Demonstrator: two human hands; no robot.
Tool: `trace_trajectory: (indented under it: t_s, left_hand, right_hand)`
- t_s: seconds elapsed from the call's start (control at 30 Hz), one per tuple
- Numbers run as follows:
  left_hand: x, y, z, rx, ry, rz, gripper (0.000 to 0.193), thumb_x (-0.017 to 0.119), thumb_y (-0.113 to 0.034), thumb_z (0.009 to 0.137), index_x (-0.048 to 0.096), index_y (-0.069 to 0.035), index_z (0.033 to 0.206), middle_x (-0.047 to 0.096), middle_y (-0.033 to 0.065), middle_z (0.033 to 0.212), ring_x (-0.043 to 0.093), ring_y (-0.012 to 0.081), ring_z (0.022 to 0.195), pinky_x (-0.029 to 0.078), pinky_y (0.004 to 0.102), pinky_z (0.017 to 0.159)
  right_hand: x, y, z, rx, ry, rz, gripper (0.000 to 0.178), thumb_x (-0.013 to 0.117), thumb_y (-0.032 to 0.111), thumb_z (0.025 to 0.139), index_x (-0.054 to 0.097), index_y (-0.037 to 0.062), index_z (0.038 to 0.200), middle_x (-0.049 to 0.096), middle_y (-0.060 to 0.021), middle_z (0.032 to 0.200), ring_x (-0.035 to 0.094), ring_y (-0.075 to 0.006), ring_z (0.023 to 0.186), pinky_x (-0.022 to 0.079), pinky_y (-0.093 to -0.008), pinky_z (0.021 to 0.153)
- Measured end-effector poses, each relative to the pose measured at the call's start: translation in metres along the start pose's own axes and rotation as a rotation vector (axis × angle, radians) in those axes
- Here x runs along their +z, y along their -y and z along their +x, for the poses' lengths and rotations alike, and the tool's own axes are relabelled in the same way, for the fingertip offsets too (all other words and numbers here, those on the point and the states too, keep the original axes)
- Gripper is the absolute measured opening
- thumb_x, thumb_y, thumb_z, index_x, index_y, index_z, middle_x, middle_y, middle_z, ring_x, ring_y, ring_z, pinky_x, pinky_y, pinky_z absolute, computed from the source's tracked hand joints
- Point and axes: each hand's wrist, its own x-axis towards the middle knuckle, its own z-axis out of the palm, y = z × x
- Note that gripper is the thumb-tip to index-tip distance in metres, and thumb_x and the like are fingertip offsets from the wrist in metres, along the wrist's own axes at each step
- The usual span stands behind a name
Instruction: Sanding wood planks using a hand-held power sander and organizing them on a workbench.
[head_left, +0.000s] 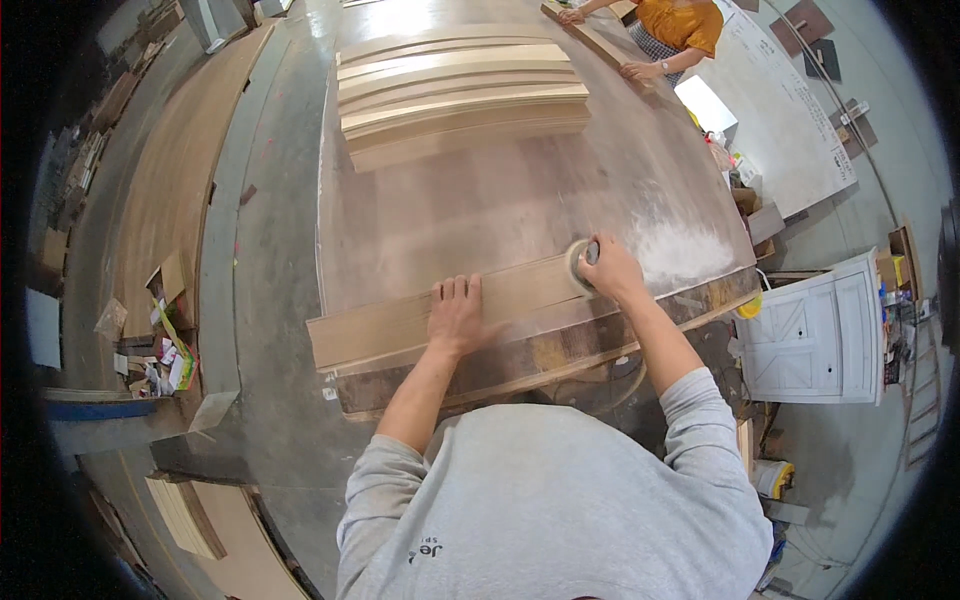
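From the left, we see a long wooden panel (165,200) beyond the desk (400,215), then a flat wooden board (365,328) lying along the desk's near edge. Our left grip (457,318) rests on top of this board, fingertips at its far edge; we cannot tell whether they hook over it. Farther back sits a stack of boards (460,95). At the board's right end we find a round tool (577,270) on its surface, with our right grip (615,270) clamped on the tool's dark top. At the far right side, a co-worker (680,30) in orange has both hands on a long piece of wood (605,48); nearer, pale dust (685,248) covers the desk's right part, and beyond it stands a white panelled door unit (812,335)
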Motion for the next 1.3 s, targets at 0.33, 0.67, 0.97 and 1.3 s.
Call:
trace_trajectory:
  t_s: [0.33, 0.67, 0.97, 1.3]
  left_hand:
    - [0.002, 0.002, 0.001, 0.009, 0.033, 0.019, 0.103, 0.077, -0.071, 0.076, 0.046, -0.001, 0.145, 0.056, 0.0163, 0.129, 0.049, 0.0343, 0.124, 0.033, 0.0498, 0.112]
    - [-0.003, -0.002, 0.002, -0.026, 0.074, 0.008, 0.104, 0.076, -0.072, 0.078, 0.043, -0.003, 0.148, 0.054, 0.0175, 0.133, 0.048, 0.0357, 0.125, 0.035, 0.0492, 0.111]
    - [-0.005, 0.000, 0.001, -0.012, 0.074, 0.061, 0.104, 0.077, -0.071, 0.079, 0.042, -0.003, 0.149, 0.053, 0.0178, 0.132, 0.047, 0.0356, 0.124, 0.034, 0.0485, 0.111]
    - [-0.007, 0.000, 0.001, -0.004, 0.059, 0.046, 0.103, 0.078, -0.069, 0.079, 0.042, -0.004, 0.150, 0.052, 0.0167, 0.130, 0.046, 0.0346, 0.124, 0.033, 0.0486, 0.112]
  right_hand:
    - [0.025, 0.006, -0.037, -0.001, 0.059, 0.018, 0.054, 0.069, 0.044, 0.089, 0.063, 0.0099, 0.130, 0.065, -0.0207, 0.132, 0.068, -0.0444, 0.111, 0.056, -0.0517, 0.096]
    - [0.022, 0.010, -0.048, -0.078, 0.054, 0.043, 0.053, 0.069, 0.043, 0.090, 0.061, 0.0101, 0.130, 0.064, -0.0223, 0.128, 0.067, -0.0440, 0.111, 0.056, -0.0510, 0.094]
    - [-0.020, -0.058, -0.027, 0.058, 0.003, -0.063, 0.052, 0.069, 0.043, 0.090, 0.062, 0.0105, 0.131, 0.066, -0.0199, 0.127, 0.066, -0.0432, 0.115, 0.056, -0.0508, 0.095]
    - [-0.013, -0.049, 0.024, -0.029, 0.047, 0.035, 0.055, 0.069, 0.043, 0.089, 0.062, 0.0122, 0.133, 0.065, -0.0199, 0.132, 0.065, -0.0421, 0.116, 0.054, -0.0502, 0.098]
